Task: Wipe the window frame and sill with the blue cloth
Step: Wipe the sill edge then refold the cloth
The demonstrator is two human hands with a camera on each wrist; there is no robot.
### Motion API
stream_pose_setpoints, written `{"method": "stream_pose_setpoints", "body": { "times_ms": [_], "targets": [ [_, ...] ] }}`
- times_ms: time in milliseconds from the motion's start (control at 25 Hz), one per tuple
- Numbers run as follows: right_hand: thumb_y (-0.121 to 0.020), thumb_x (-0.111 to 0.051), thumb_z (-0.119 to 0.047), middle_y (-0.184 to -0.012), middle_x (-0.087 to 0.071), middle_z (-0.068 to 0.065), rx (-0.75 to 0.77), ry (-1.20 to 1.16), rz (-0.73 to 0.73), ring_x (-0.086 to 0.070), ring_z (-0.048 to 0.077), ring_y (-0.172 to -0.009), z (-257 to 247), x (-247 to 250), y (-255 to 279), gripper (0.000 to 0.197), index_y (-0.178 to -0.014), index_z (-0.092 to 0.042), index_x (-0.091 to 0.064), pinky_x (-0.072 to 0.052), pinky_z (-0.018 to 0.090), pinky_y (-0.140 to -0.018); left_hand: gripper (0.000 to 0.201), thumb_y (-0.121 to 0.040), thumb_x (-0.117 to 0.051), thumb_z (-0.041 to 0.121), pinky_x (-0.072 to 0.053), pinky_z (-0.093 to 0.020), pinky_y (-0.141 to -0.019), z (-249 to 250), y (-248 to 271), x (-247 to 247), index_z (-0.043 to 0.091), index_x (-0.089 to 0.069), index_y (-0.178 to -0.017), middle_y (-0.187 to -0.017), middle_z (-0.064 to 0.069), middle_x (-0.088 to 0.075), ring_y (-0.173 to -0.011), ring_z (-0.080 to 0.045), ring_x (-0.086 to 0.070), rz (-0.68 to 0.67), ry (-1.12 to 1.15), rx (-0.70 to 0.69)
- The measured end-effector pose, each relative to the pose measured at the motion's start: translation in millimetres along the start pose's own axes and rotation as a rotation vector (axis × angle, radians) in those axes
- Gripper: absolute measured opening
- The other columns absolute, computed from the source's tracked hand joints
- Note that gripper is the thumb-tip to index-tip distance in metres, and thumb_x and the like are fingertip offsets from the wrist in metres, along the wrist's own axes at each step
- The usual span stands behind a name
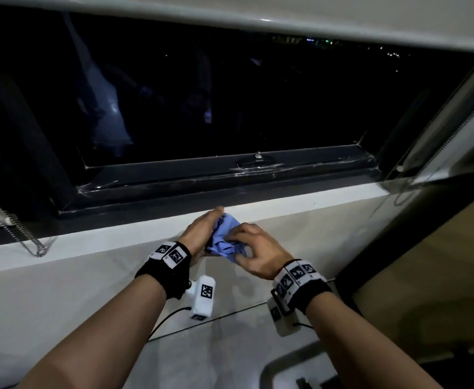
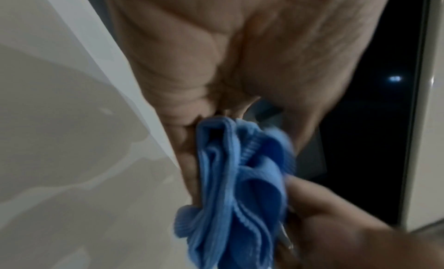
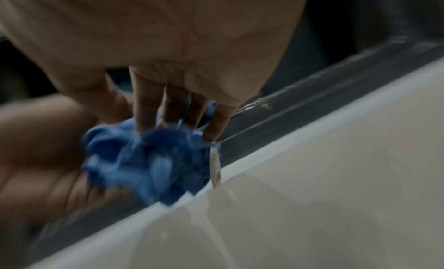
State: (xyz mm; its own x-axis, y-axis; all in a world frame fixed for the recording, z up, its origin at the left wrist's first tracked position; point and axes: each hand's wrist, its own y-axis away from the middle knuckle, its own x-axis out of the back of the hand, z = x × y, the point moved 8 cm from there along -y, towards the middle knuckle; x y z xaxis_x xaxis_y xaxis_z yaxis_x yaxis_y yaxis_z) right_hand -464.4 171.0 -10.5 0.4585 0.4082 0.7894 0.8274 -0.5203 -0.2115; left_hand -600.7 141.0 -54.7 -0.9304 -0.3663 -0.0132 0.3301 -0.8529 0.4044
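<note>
Sill (image 1: 314,202), blue cloth (image 1: 224,238) between left hand (image 1: 199,234), right hand (image 1: 259,252)

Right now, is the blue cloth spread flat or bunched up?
Bunched up: the blue cloth is crumpled in folds against the left hand, pinched by the right hand.

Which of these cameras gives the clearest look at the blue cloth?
The left wrist view: the blue cloth fills the frame's lower middle, sharp enough to show its ribbed folds. The head view shows it small, bunched between the left hand and right hand. The right wrist view shows only a blurred blue lump.
</note>
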Motion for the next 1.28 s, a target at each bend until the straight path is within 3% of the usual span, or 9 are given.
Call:
{"method": "stream_pose_setpoints", "body": {
  "times_ms": [160,320,440,560,640,720,840,1120,1280],
  "targets": [
    [-0.087,-0.054,-0.033,-0.125,-0.056,-0.005,-0.313,-0.304,0.347,-0.054,0.013,-0.118,53,54,32,0.037,-0.123,-0.025,-0.062,-0.049,0.032,-0.095,0.022,-0.075,-0.059,0.026,-0.056,-0.049,-0.073,13,3,-45,0.019,-0.063,-0.096,-0.098,-0.018,-0.070,-0.083,-0.034,-0.068,-0.088,-0.005,-0.102],
    [-0.076,-0.073,-0.055,-0.136,-0.055,0.000,-0.627,-0.640,0.373,-0.059,0.017,-0.119,111,64,89,0.073,-0.139,-0.047,-0.037,-0.049,0.040,-0.101,0.023,-0.087,-0.044,0.016,-0.052,-0.060,-0.079,26,5,-116,0.011,-0.063,-0.099,-0.100,-0.021,-0.069,-0.089,-0.045,-0.066,-0.225,0.074,-0.168],
    [-0.082,-0.072,-0.036,-0.116,-0.065,0.015,-0.639,-0.669,0.507,-0.068,0.025,-0.101,117,91,134,0.054,-0.129,-0.045,-0.047,-0.054,0.045,-0.094,0.027,-0.083,-0.049,0.029,-0.050,-0.066,-0.080,25,17,-172,0.022,-0.058,-0.107,-0.107,-0.026,-0.066,-0.094,-0.051,-0.064,-0.343,0.013,-0.197],
    [-0.094,-0.062,-0.025,-0.107,-0.065,0.009,-0.611,-0.536,0.566,-0.066,0.014,-0.092,117,123,182,0.045,-0.131,-0.040,-0.043,-0.055,0.036,-0.089,0.043,-0.072,-0.070,0.043,-0.051,-0.055,-0.087,15,33,-221,0.037,-0.045,-0.108,-0.111,-0.011,-0.066,-0.097,-0.035,-0.065,-0.421,-0.047,-0.216],
    [-0.095,-0.060,-0.029,-0.101,-0.064,-0.005,-0.586,-0.460,0.563,-0.064,0.009,-0.092,117,140,216,0.043,-0.130,-0.044,-0.039,-0.053,0.032,-0.089,0.050,-0.072,-0.076,0.030,-0.054,-0.051,-0.083,13,51,-252,0.036,-0.039,-0.104,-0.119,-0.008,-0.059,-0.098,-0.027,-0.063,-0.515,-0.136,-0.307],
    [-0.097,-0.058,-0.031,-0.104,-0.060,-0.015,-0.562,-0.408,0.550,-0.060,-0.002,-0.094,113,152,243,0.038,-0.124,-0.046,-0.037,-0.048,0.023,-0.090,0.036,-0.079,-0.072,0.010,-0.054,-0.038,-0.073,12,68,-277,0.025,-0.045,-0.098,-0.107,-0.006,-0.058,-0.088,-0.022,-0.059,-0.605,-0.184,-0.368],
    [-0.098,-0.054,-0.030,-0.110,-0.054,-0.029,-0.479,-0.354,0.601,-0.055,-0.001,-0.102,99,180,293,0.028,-0.121,-0.037,-0.040,-0.043,0.027,-0.095,0.020,-0.083,-0.071,0.001,-0.050,-0.027,-0.074,13,103,-322,0.017,-0.062,-0.089,-0.093,-0.001,-0.064,-0.079,-0.015,-0.061,-0.707,-0.205,-0.426],
    [-0.083,-0.074,-0.012,-0.123,-0.058,-0.003,-0.427,-0.318,0.793,-0.057,0.017,-0.112,64,270,447,0.049,-0.127,-0.017,-0.053,-0.046,0.029,-0.096,0.052,-0.080,-0.078,0.021,-0.045,-0.035,-0.105,27,212,-448,0.027,-0.061,-0.129,-0.137,0.004,-0.055,-0.128,-0.017,-0.053,-0.872,-0.305,-0.700],
    [-0.083,-0.078,-0.019,-0.125,-0.059,-0.009,-0.611,-0.270,0.832,-0.060,0.014,-0.112,83,301,553,0.049,-0.125,-0.028,-0.055,-0.053,0.035,-0.090,0.037,-0.081,-0.073,0.012,-0.048,-0.024,-0.097,9,264,-530,0.030,-0.065,-0.112,-0.129,0.002,-0.053,-0.125,-0.011,-0.051,-0.754,-0.369,-0.920]
  ]
}}
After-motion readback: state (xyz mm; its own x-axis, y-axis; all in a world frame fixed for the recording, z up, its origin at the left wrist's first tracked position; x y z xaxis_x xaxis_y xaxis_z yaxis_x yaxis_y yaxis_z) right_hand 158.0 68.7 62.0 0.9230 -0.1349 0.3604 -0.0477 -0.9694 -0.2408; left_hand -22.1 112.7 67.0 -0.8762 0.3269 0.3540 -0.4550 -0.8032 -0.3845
